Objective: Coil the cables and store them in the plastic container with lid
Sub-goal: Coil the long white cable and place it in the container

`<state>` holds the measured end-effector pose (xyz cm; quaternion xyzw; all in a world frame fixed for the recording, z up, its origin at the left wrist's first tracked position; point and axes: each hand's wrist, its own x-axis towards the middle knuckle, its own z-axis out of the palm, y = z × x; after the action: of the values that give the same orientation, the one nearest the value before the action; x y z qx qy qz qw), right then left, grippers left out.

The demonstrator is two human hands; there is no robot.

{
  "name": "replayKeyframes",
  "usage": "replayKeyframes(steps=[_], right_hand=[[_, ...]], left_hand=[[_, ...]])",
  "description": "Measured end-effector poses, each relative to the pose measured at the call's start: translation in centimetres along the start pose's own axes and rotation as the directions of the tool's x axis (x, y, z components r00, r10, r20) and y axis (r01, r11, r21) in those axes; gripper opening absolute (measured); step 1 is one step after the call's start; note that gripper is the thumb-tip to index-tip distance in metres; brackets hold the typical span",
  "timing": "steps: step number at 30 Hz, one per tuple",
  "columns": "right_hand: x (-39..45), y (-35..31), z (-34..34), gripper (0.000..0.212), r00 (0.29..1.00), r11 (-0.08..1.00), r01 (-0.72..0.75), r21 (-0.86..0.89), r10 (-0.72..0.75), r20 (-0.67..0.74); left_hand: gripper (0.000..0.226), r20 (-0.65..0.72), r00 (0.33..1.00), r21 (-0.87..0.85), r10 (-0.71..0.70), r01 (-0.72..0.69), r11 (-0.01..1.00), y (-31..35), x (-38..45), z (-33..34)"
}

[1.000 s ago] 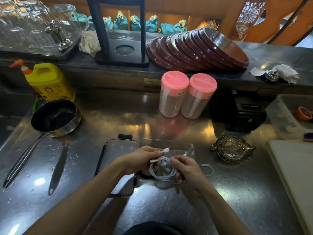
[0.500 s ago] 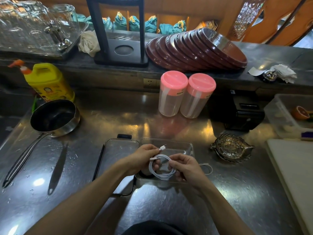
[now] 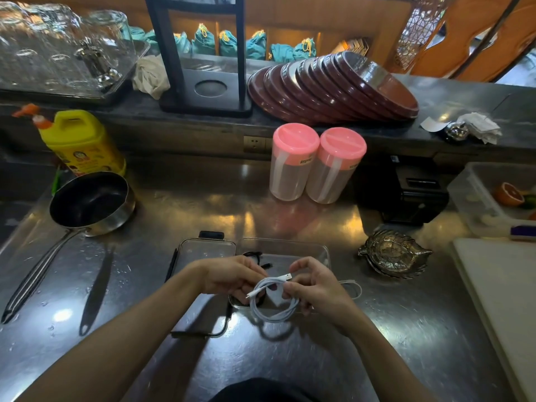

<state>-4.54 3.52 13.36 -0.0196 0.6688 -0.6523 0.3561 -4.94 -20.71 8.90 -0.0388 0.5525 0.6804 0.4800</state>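
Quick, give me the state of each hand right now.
Left hand: fingers pinch the coiled white cable.
Right hand: fingers curled round the same coil, near its USB plug.

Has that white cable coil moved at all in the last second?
Yes. The white cable coil, held in both hands, has come nearer the person: earlier it hung over the clear container; now it overhangs the container's near edge.

Wet steel counter point(image 3: 179, 372), warm light reflections; dark raised ledge point(image 3: 452, 97) behind; wooden shelving point(image 3: 290, 21) beyond.
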Motion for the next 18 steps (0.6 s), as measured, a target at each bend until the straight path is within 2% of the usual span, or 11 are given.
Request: replayKeyframes(steps=[4, 7, 11, 15, 18], right_hand=[[-0.7, -0.8, 0.5, 0.025, 0.997, 0.999, 0.012, -0.033, -0.010, 0.075], [-0.6, -0.7, 0.7, 0.021, 0.998, 0.999, 0.014, -0.048, -0.012, 0.055], [-0.2, -0.4, 0.9, 0.009, 0.999, 0.997, 0.030, -0.068, -0.031, -0.009], [0.1, -0.2, 0.9, 0.002, 0.998, 0.997, 0.047, -0.061, -0.050, -0.050], [0.4, 0.2, 0.6, 0.007, 0.998, 0.998, 0.045, -0.053, -0.047, -0.041]], left_hand=[[0.020, 0.070, 0.996, 0.164, -0.050, 0.038, 0.986, 0.0, 0.1, -0.6], [0.024, 0.054, 0.995, 0.229, -0.086, 0.071, 0.971, 0.1, 0.4, -0.9], [0.029, -0.042, 0.999, 0.196, -0.028, 0.035, 0.980, 0.1, 0.3, -1.4], [0.019, 0.025, 0.999, 0.217, 0.021, -0.026, 0.976, 0.3, -0.6, -1.9], [0.021, -0.004, 0.994, 0.114, 0.112, -0.111, 0.987, 0.3, -1.0, -1.2]])
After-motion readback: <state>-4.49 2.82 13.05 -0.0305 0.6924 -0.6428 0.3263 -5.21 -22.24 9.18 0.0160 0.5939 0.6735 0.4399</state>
